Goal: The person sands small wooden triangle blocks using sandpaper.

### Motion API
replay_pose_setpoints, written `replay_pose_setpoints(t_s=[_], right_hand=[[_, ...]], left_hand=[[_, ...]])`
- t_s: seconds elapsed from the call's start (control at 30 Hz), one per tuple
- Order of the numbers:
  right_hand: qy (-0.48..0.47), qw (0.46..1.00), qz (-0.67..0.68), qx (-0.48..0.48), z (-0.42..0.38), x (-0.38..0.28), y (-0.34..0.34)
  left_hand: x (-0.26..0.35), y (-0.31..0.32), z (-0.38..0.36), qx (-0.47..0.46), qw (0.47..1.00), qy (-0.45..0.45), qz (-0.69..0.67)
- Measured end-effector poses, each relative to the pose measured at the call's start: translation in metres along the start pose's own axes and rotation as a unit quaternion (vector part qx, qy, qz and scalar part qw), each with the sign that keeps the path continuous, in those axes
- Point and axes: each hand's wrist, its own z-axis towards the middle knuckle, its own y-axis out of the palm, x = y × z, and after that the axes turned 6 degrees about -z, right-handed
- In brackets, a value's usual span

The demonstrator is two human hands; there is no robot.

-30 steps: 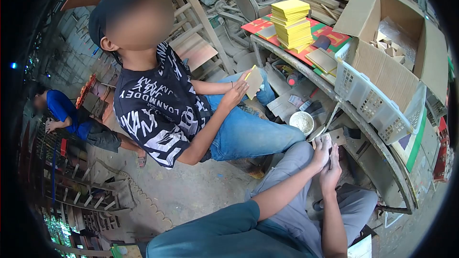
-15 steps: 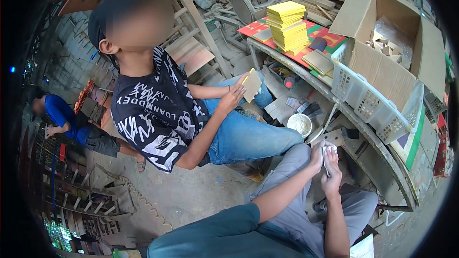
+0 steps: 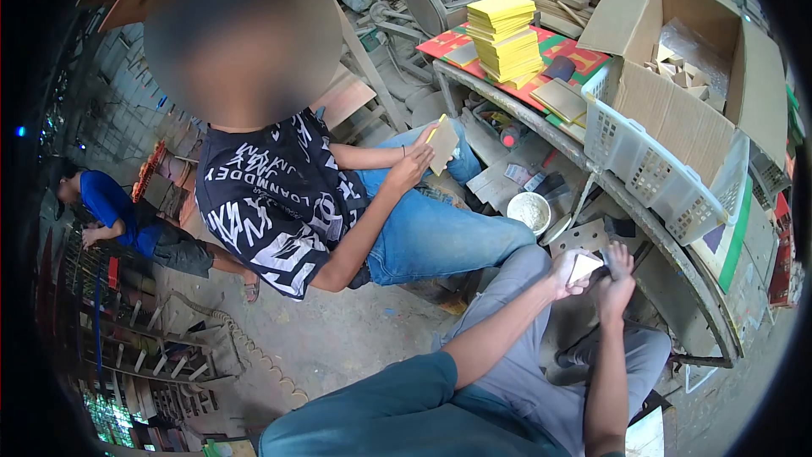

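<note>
My left hand (image 3: 568,278) is closed round a small pale block (image 3: 585,268) with a triangular-looking face, held above my knees. Just right of it is my right hand (image 3: 616,281), raised and smeared by motion. Its fingers are apart from the block, and I cannot make out whether they hold anything. A white tub (image 3: 529,213) with whitish contents stands on the floor beyond my hands. Near it lies a flat board with holes (image 3: 578,237).
A person to my left holds a yellow-edged panel (image 3: 442,145). On the low table stand a yellow stack of panels (image 3: 505,41), a white plastic basket (image 3: 647,167) and a cardboard box (image 3: 677,110) with wooden pieces inside. Another person in blue (image 3: 114,203) is farther back.
My hands were pressed together round the block; now my right hand has come away to the right, exposing the block in my left. The nearby person's head has leaned closer.
</note>
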Motion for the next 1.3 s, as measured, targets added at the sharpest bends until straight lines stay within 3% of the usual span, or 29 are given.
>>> replay_pose_setpoints(t_s=[0.03,0.1,0.13,0.17,0.2,0.23,0.3,0.33,0.37,0.4,0.5,0.57,0.6,0.63,0.7,0.73,0.77,0.83,0.9,0.97,1.07,1.13,1.17,1.23,1.3], right_hand=[[0.022,1.000,-0.006,0.010,0.002,0.017,-0.002],[-0.012,0.999,0.020,0.042,0.004,0.006,-0.018],[-0.030,0.997,0.050,0.051,0.002,-0.007,-0.020],[-0.047,0.994,0.076,0.058,-0.003,-0.022,-0.022],[-0.053,0.988,0.145,0.016,-0.009,-0.036,-0.024],[-0.048,0.990,0.131,-0.003,-0.023,-0.035,-0.009],[-0.025,0.995,0.092,-0.030,-0.027,-0.054,-0.006],[-0.032,0.997,0.059,-0.023,-0.023,-0.043,-0.002],[0.020,0.995,0.090,-0.026,-0.020,-0.033,0.004],[0.010,0.994,0.099,-0.036,-0.019,-0.033,0.007],[-0.065,0.990,0.119,-0.040,-0.031,-0.050,0.003],[-0.058,0.989,0.133,-0.034,-0.032,-0.062,-0.001],[-0.033,0.992,0.122,-0.029,-0.027,-0.054,0.003],[-0.008,0.994,0.110,-0.023,-0.025,-0.047,0.007],[0.013,0.992,0.127,-0.024,-0.029,-0.043,0.010],[0.029,0.988,0.150,-0.026,-0.029,-0.045,0.011],[-0.016,0.988,0.148,-0.035,-0.035,-0.050,0.010],[-0.026,0.993,0.114,-0.031,-0.037,-0.073,-0.003],[-0.019,0.995,0.100,-0.017,-0.033,-0.050,0.006],[0.050,0.993,0.091,-0.054,-0.028,-0.025,0.014],[0.017,0.994,0.106,-0.027,-0.024,-0.048,-0.001],[0.006,0.994,0.106,-0.017,-0.031,-0.072,-0.003],[0.014,0.996,0.093,-0.011,-0.036,-0.080,-0.003],[0.047,0.992,0.117,-0.028,-0.036,-0.064,0.007],[0.119,0.982,0.130,-0.069,-0.030,-0.040,0.010]], left_hand=[[-0.003,0.016,-0.002,-0.001,1.000,0.000,0.003],[-0.005,0.030,-0.003,0.268,0.951,0.130,0.086],[-0.011,0.017,0.012,0.275,0.924,0.216,0.154],[-0.017,-0.001,0.023,0.271,0.927,0.213,0.150],[-0.022,-0.009,0.030,0.267,0.901,0.272,0.209],[-0.031,-0.012,0.036,0.261,0.869,0.326,0.266],[-0.021,-0.001,0.022,0.260,0.919,0.180,0.236],[-0.016,0.017,0.007,0.279,0.909,0.167,0.261],[-0.012,0.037,-0.006,0.298,0.897,0.157,0.286],[-0.012,0.034,-0.003,0.296,0.897,0.158,0.288],[-0.020,0.013,0.014,0.329,0.882,0.280,0.190],[-0.018,0.019,0.010,0.334,0.892,0.253,0.167],[-0.013,0.031,0.003,0.361,0.896,0.190,0.179],[-0.012,0.021,0.005,0.305,0.919,0.176,0.180],[-0.014,0.021,0.002,0.322,0.901,0.153,0.246],[-0.019,0.026,0.008,0.308,0.907,0.233,0.166],[-0.020,0.016,0.014,0.329,0.891,0.271,0.156],[-0.017,0.011,0.011,0.315,0.902,0.261,0.139],[-0.018,-0.003,0.019,0.295,0.913,0.239,0.147],[-0.022,-0.007,0.025,0.275,0.921,0.225,0.157],[-0.028,-0.019,0.039,0.394,0.765,0.367,0.352],[-0.023,-0.004,0.028,0.370,0.722,0.400,0.425],[-0.026,0.008,0.019,0.337,0.767,0.383,0.390],[-0.024,0.005,0.019,0.365,0.753,0.377,0.398],[-0.021,0.017,0.015,0.368,0.734,0.457,0.343]])
